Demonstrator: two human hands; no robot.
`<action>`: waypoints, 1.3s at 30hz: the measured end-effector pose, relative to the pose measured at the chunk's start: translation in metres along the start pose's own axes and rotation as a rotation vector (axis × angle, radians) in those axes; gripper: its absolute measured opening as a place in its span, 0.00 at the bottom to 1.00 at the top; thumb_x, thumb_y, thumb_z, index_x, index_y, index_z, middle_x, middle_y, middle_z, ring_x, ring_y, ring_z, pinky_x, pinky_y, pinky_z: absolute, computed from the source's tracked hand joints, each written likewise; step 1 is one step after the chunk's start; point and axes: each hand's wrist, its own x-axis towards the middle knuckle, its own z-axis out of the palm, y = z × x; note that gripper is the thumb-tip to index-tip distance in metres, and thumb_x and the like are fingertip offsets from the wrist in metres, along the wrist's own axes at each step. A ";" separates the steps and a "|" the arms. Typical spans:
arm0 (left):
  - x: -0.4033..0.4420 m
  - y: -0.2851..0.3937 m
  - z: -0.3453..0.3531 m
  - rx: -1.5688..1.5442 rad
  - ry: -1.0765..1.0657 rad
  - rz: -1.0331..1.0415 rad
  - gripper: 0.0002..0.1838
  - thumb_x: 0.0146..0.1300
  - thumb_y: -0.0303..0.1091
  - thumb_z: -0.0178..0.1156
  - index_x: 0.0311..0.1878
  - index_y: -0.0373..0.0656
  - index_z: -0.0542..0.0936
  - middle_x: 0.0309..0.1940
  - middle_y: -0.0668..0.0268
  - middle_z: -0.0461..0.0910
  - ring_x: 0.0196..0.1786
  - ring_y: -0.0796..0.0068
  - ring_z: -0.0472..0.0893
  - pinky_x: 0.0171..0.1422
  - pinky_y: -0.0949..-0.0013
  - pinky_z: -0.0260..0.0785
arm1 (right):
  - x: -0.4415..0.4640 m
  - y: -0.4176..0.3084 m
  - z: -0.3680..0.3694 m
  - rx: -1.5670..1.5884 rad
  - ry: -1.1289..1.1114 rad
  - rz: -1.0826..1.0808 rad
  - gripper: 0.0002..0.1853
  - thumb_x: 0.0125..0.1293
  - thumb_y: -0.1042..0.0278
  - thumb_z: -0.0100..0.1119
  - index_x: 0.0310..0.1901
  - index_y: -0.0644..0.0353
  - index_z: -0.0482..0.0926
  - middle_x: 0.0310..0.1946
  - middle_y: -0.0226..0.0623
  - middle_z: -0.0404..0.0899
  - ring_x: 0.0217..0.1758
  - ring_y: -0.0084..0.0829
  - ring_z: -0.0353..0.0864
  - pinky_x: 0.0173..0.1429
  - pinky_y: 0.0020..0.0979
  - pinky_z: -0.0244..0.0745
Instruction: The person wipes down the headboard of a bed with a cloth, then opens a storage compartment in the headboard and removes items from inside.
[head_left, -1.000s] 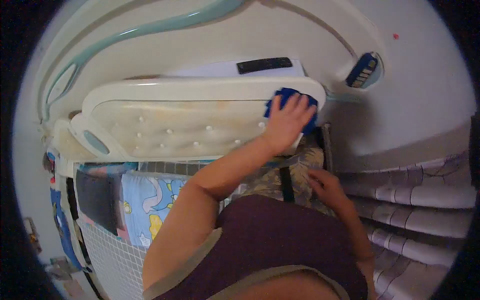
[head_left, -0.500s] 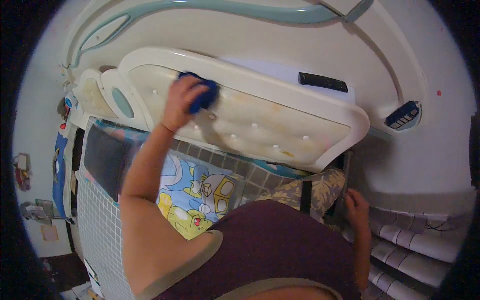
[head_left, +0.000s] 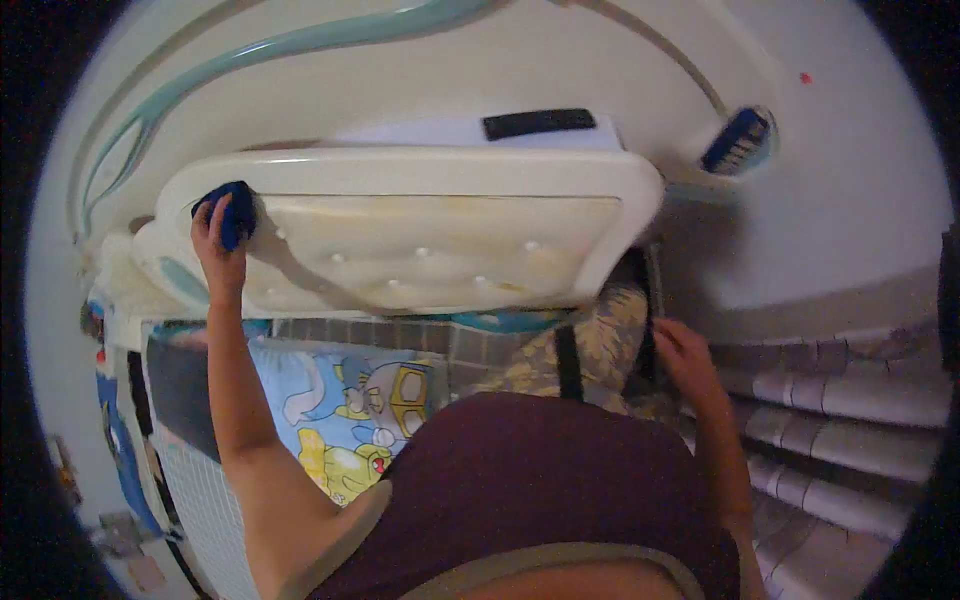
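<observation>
My left hand (head_left: 221, 247) is closed on a dark blue cloth (head_left: 238, 214). It presses the cloth against the upper left end of a cream, button-tufted headboard (head_left: 430, 170). On the right, my right hand (head_left: 684, 352) is held low with its fingers loosely apart and nothing seen in it. Beside it are a yellow-grey patterned cushion (head_left: 612, 325) with a black strap and a dark upright edge.
Behind the headboard, a black remote (head_left: 538, 123) lies on a white surface. A blue object (head_left: 737, 140) sits in a wall recess at the upper right. Below are a cartoon-print pillow (head_left: 345, 410), a dark pillow (head_left: 185, 390) and a checked sheet. Pale draped fabric (head_left: 840, 395) hangs at the right.
The cloth in my left hand has travelled from the headboard's right end to its left end. My right hand has shifted only slightly. The view tilted and then levelled again.
</observation>
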 end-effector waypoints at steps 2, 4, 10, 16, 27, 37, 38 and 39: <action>-0.009 0.050 0.018 -0.015 -0.044 0.131 0.33 0.39 0.22 0.62 0.56 0.53 0.76 0.56 0.54 0.69 0.60 0.50 0.66 0.65 0.57 0.56 | 0.001 0.009 0.005 0.015 0.016 -0.045 0.16 0.64 0.67 0.54 0.50 0.68 0.75 0.42 0.43 0.80 0.45 0.32 0.78 0.52 0.30 0.71; -0.020 0.103 0.043 -0.067 -0.101 0.142 0.33 0.39 0.23 0.63 0.55 0.55 0.77 0.56 0.54 0.69 0.60 0.51 0.66 0.66 0.58 0.54 | 0.006 0.015 0.010 -0.005 0.040 -0.118 0.16 0.63 0.68 0.54 0.49 0.67 0.75 0.41 0.43 0.80 0.45 0.31 0.78 0.50 0.30 0.72; -0.028 0.271 0.093 -0.128 -0.171 0.338 0.34 0.41 0.28 0.63 0.57 0.64 0.75 0.58 0.56 0.68 0.62 0.55 0.66 0.66 0.43 0.48 | -0.011 0.001 0.008 0.072 0.037 -0.053 0.15 0.63 0.68 0.55 0.49 0.65 0.76 0.40 0.42 0.80 0.43 0.31 0.79 0.49 0.29 0.73; -0.017 0.396 0.137 -0.229 -0.273 0.573 0.29 0.50 0.35 0.58 0.60 0.60 0.71 0.61 0.56 0.64 0.64 0.59 0.63 0.65 0.42 0.47 | -0.034 0.014 0.006 0.017 0.057 0.011 0.15 0.63 0.67 0.56 0.50 0.65 0.76 0.42 0.43 0.80 0.44 0.31 0.80 0.49 0.28 0.73; -0.010 0.426 0.165 -0.290 -0.360 0.869 0.23 0.56 0.33 0.50 0.58 0.57 0.73 0.66 0.62 0.62 0.70 0.63 0.58 0.71 0.48 0.45 | -0.062 0.011 -0.007 0.049 0.145 0.138 0.15 0.65 0.68 0.54 0.51 0.66 0.75 0.46 0.42 0.78 0.49 0.30 0.77 0.52 0.30 0.71; 0.028 0.316 0.104 -0.207 -0.107 0.384 0.30 0.47 0.27 0.60 0.56 0.65 0.75 0.63 0.61 0.66 0.66 0.58 0.63 0.65 0.45 0.50 | -0.066 0.028 -0.008 0.023 0.172 0.057 0.16 0.65 0.68 0.54 0.52 0.66 0.74 0.45 0.42 0.79 0.47 0.30 0.77 0.51 0.30 0.71; 0.028 0.314 0.100 -0.184 -0.116 0.385 0.31 0.46 0.26 0.60 0.57 0.65 0.75 0.63 0.61 0.66 0.66 0.57 0.63 0.65 0.44 0.50 | -0.066 0.034 -0.004 0.036 0.151 0.071 0.16 0.65 0.68 0.54 0.52 0.66 0.74 0.45 0.42 0.79 0.47 0.30 0.77 0.51 0.30 0.71; 0.028 0.319 0.099 -0.211 -0.139 0.368 0.34 0.43 0.27 0.63 0.58 0.65 0.74 0.64 0.61 0.65 0.67 0.57 0.62 0.65 0.43 0.49 | -0.065 0.040 0.001 0.045 0.124 0.082 0.16 0.65 0.68 0.54 0.52 0.65 0.75 0.44 0.42 0.79 0.46 0.30 0.78 0.51 0.30 0.71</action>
